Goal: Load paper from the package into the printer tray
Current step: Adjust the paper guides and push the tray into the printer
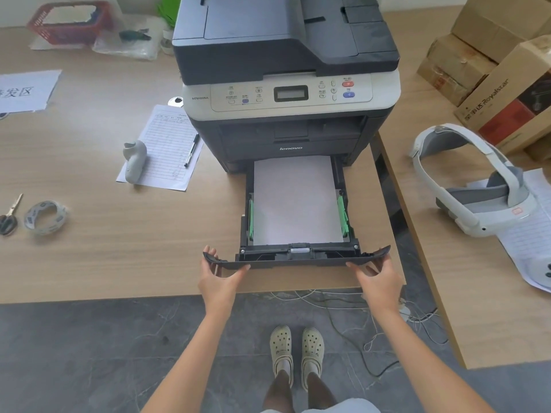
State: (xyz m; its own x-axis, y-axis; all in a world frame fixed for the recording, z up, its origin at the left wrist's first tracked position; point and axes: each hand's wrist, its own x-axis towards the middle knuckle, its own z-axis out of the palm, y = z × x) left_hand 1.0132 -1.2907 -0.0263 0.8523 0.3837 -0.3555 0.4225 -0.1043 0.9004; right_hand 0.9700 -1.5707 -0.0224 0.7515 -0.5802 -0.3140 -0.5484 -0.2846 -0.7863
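Note:
A black and grey printer (286, 84) stands on the wooden table. Its paper tray (298, 257) is pulled out toward me, over the table's front edge. A stack of white paper (295, 201) lies flat in the tray between green side guides (343, 211). My left hand (219, 278) grips the left end of the tray's front panel, thumb under and fingers over the lip. My right hand (377, 277) holds the right end the same way. No paper package is in view.
Left of the printer lie a lined form with a pen (190, 150) and a white controller (134, 160), a tape roll (44, 217) and scissors (9, 216). A white headset (474, 189) and cardboard boxes (501, 70) occupy the right table. Cables (357, 317) trail on the floor.

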